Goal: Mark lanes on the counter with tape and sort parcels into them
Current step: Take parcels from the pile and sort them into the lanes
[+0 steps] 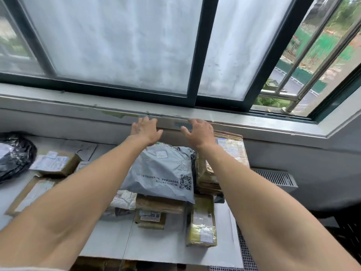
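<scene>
Both my arms stretch forward over the white counter (160,245). My left hand (145,130) and my right hand (198,132) are at the top edge of a large brown cardboard box (172,133) that stands against the wall under the window sill. The fingers of both hands are spread; I cannot tell whether they press on the box. Below my arms lies a grey plastic mailer (166,173) on top of brown parcels. Two small taped parcels (150,217) (203,225) lie nearer to me. I see no tape roll and no lanes.
A black plastic bag (13,155), a small labelled carton (56,163) and a flat brown envelope (33,192) lie at the left. A stack of flattened cardboard (232,151) stands at the right. A wall vent (275,178) is beyond the counter's right edge. The window (293,79) is slid open at the right.
</scene>
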The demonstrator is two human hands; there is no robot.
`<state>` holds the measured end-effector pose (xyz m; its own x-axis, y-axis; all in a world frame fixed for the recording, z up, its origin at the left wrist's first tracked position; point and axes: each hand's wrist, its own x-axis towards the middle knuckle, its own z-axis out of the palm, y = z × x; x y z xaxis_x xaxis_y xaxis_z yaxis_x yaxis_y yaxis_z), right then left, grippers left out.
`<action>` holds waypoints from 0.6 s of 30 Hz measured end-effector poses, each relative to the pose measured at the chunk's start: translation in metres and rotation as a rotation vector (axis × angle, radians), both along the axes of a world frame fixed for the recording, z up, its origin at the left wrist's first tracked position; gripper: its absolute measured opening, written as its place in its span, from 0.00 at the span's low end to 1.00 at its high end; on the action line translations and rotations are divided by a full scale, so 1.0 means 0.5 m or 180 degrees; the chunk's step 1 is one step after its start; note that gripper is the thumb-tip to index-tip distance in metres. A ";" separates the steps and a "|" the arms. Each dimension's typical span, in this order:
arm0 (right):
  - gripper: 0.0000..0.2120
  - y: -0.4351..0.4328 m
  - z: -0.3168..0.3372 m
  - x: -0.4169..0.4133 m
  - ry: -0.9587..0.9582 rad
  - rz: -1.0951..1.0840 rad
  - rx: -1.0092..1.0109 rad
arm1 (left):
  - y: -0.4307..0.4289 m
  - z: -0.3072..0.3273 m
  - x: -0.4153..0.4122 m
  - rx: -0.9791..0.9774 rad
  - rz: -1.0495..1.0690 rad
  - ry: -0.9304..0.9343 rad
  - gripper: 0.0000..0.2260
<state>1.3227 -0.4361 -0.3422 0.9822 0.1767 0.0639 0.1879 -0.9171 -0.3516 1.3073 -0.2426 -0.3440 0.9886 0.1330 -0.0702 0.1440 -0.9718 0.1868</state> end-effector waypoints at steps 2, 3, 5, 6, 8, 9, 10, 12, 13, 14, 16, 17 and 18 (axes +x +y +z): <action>0.27 0.082 -0.001 -0.013 0.0009 0.0151 -0.0157 | 0.081 0.007 -0.025 0.0102 0.0041 0.0070 0.26; 0.27 0.126 -0.001 -0.022 0.0008 0.0203 -0.0204 | 0.128 0.011 -0.040 0.0124 0.0092 0.0088 0.26; 0.28 0.216 -0.002 -0.044 0.0038 0.0252 -0.0246 | 0.227 0.019 -0.078 0.0161 0.0209 0.0108 0.26; 0.28 0.259 0.000 -0.054 0.0058 0.0277 -0.0277 | 0.278 0.023 -0.098 0.0176 0.0272 0.0118 0.26; 0.28 0.352 0.004 -0.076 0.0103 0.0360 -0.0358 | 0.384 0.032 -0.140 0.0257 0.0385 0.0148 0.26; 0.28 0.401 0.007 -0.088 0.0122 0.0409 -0.0376 | 0.439 0.037 -0.162 0.0313 0.0438 0.0163 0.26; 0.28 0.451 0.009 -0.100 0.0129 0.0461 -0.0383 | 0.492 0.041 -0.183 0.0360 0.0498 0.0169 0.26; 0.28 0.551 0.011 -0.125 0.0102 0.0593 -0.0409 | 0.596 0.047 -0.226 0.0405 0.0646 0.0150 0.25; 0.28 0.600 0.012 -0.137 0.0075 0.0675 -0.0432 | 0.646 0.048 -0.246 0.0413 0.0728 0.0135 0.26; 0.28 0.649 0.011 -0.148 0.0053 0.0777 -0.0466 | 0.694 0.048 -0.266 0.0421 0.0813 0.0127 0.26; 0.28 0.737 0.009 -0.166 -0.0013 0.1046 -0.0593 | 0.780 0.047 -0.303 0.0427 0.0980 0.0136 0.25; 0.28 0.778 0.008 -0.173 -0.0057 0.1182 -0.0669 | 0.818 0.045 -0.321 0.0406 0.1062 0.0152 0.25; 0.27 0.815 0.007 -0.180 -0.0097 0.1280 -0.0715 | 0.852 0.042 -0.337 0.0366 0.1140 0.0173 0.25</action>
<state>1.2327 -0.0286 -0.3389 0.8310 0.5562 0.0082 0.5517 -0.8220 -0.1412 1.1389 0.1835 -0.3230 0.8733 0.4796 -0.0857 0.4851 -0.8723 0.0621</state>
